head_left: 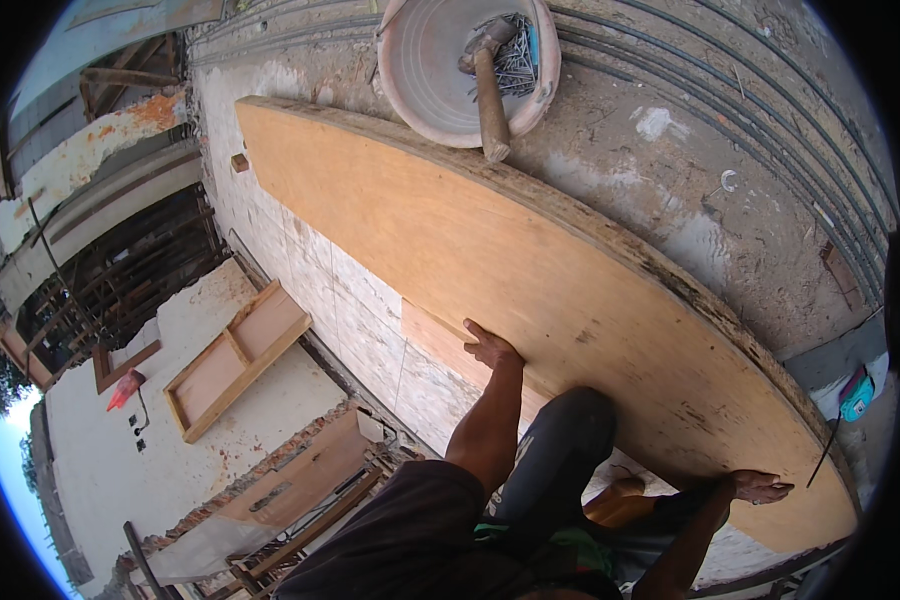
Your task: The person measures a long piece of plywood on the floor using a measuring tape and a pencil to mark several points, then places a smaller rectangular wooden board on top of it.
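A long sheet of plywood (440,255) lies slantwise in front of me, its upper long edge dark and dirty. At its near long edge rests my left hand (494,347), its visible fingers spread and nothing seen in them. Toward the right end of the sheet, my right hand (760,487) touches the surface. Its fingers stretch to the right, partly hidden by one another. A thin black stick-like thing (822,455) stands just beyond those fingertips, apart from them. My knee (575,410) is at the near edge, between my hands.
Beyond the sheet stands a pale bucket (410,75) with nails (515,70) and a hammer (490,100). Steel bars (730,75) run along the dusty ground. A teal tool (856,396) lies at right. Left are a wood-framed panel (238,360) and broken masonry (100,150).
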The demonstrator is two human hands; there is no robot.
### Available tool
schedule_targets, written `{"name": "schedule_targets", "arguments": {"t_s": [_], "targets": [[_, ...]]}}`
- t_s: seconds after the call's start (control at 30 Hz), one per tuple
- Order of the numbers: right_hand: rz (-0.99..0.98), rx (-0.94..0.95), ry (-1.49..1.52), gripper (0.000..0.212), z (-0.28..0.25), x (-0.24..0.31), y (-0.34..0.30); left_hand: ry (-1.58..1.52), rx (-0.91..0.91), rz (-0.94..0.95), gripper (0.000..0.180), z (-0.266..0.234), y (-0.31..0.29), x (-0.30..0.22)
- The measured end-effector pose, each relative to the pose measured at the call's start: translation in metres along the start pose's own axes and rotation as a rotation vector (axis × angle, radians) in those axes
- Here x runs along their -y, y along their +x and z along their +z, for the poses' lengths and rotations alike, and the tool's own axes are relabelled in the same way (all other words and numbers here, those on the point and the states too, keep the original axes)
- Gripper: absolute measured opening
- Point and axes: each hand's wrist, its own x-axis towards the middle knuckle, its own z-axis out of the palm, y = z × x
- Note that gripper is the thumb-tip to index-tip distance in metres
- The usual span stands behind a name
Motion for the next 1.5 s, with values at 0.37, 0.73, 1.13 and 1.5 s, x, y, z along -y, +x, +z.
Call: {"name": "schedule_targets", "arguments": {"t_s": [0.37, 0.73, 1.13, 1.5], "targets": [[-0.055, -0.010, 0.026, 0.076, -0.001, 0.003, -0.001, -0.001, -0.028, 0.015, 0.103, 0.001, 0.004, 0.002], [-0.055, -0.010, 0.003, 0.079, 0.001, -0.003, -0.001, 0.010, -0.037, 0.037, 0.100, 0.003, 0.010, 0.006], [-0.039, 0.006, -0.019, 0.079, 0.002, -0.008, 0.000, 0.037, -0.068, 0.068, 0.102, 0.004, 0.015, 0.009], [-0.043, -0.012, 0.000, 0.077, 0.000, -0.001, -0.002, 0.006, -0.042, 0.068, 0.102, 0.003, 0.013, 0.008]]}}
